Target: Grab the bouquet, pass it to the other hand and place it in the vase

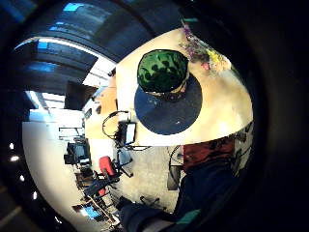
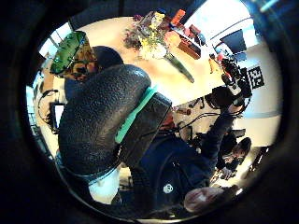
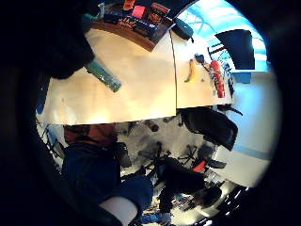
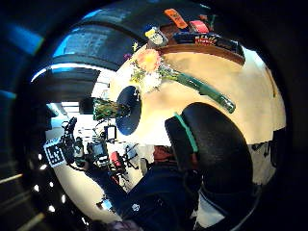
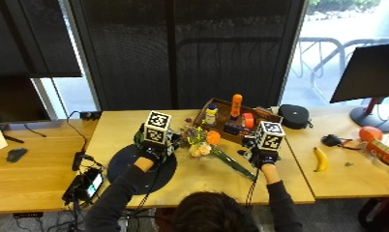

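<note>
Outside view: bouquet (image 5: 208,146) lying on bench (image 5: 281,170), between left hand (image 5: 151,151) and right hand (image 5: 263,155); neither hand's grip readable here. Left palm views: green vase (image 1: 162,71) standing on dark mat (image 1: 169,108), bouquet beside it. Right thumb view: stems stretching across bench near palm.

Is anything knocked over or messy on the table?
Only one thing: the bouquet lies flat on the table, stems pointing toward the right hand, not in the green vase on the dark round mat. Nothing looks spilled or broken.
</note>
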